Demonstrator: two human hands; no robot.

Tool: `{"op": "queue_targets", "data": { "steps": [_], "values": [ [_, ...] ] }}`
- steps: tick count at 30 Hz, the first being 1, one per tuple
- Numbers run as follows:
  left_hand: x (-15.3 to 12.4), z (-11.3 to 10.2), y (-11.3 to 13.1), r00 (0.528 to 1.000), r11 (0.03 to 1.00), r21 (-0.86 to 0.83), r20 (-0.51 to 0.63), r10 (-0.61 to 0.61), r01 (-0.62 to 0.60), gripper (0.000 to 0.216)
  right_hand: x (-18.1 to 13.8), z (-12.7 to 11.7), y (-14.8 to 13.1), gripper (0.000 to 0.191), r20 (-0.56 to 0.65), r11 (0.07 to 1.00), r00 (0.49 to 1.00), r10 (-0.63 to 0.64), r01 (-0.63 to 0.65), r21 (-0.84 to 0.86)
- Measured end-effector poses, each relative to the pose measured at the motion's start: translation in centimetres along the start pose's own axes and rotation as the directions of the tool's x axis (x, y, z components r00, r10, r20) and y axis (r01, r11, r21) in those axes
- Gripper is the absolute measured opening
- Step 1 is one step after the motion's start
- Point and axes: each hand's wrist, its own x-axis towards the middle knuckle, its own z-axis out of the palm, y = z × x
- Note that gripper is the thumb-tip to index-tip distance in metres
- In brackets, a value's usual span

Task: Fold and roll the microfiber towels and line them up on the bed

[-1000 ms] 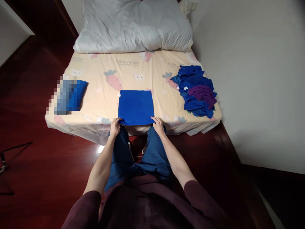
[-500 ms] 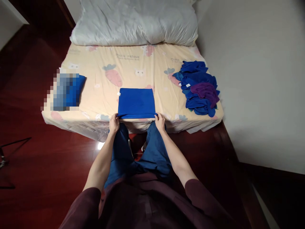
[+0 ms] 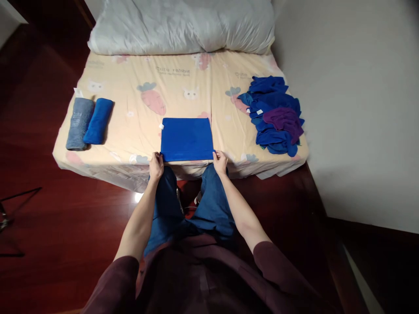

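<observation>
A blue towel (image 3: 186,137) lies flat as a rectangle near the front edge of the bed, a small white tag at its left side. My left hand (image 3: 156,165) pinches its near left corner between thumb and fingers. At the near right corner, my right hand (image 3: 220,162) is closed on the cloth in the same way. The near edge of the towel forms a narrow folded strip between both hands. To the left lie a rolled grey-blue towel (image 3: 79,124) and a rolled blue towel (image 3: 99,121), side by side.
On the right of the bed sits a loose heap of blue towels (image 3: 275,96) with a purple cloth (image 3: 283,122) on top. A white quilt (image 3: 183,28) spans the back of the patterned bed sheet (image 3: 131,139). A wall (image 3: 353,109) stands to the right.
Both hands have laid the towel's near edge flatter into a folded strip, keeping hold of the corners. The camera view has shifted slightly.
</observation>
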Motion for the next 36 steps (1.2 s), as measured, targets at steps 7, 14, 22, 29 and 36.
{"op": "queue_targets", "data": {
  "steps": [7, 14, 22, 29, 36],
  "values": [
    [-0.1, -0.2, 0.5, 0.998, 0.997, 0.032, 0.003, 0.063, -0.063, 0.02, 0.4, 0.2, 0.0, 0.047, -0.008, 1.0, 1.0, -0.006, 0.007, 0.026],
    [-0.2, -0.4, 0.4, 0.996, 0.996, 0.026, 0.007, 0.091, -0.091, 0.021, 0.6, 0.3, -0.1, 0.048, -0.024, 1.0, 1.0, -0.02, 0.02, -0.011],
    [0.0, -1.1, 0.5, 0.998, 0.998, 0.063, -0.06, 0.017, -0.013, 0.018, 0.7, 0.7, -0.4, 0.045, -0.055, 1.0, 0.998, 0.006, -0.007, -0.017],
    [-1.3, -2.5, 1.3, 0.976, 0.968, 0.137, -0.037, 0.215, -0.208, 0.028, -0.1, -0.7, -0.7, 0.038, -0.21, 0.978, 0.958, -0.196, 0.174, -0.118],
    [-1.5, -2.6, 1.1, 0.889, 0.903, 0.008, 0.175, 0.423, -0.43, 0.046, -1.6, -2.4, -1.3, 0.043, 0.091, 0.871, 0.897, -0.432, 0.441, -0.216]
  ]
}}
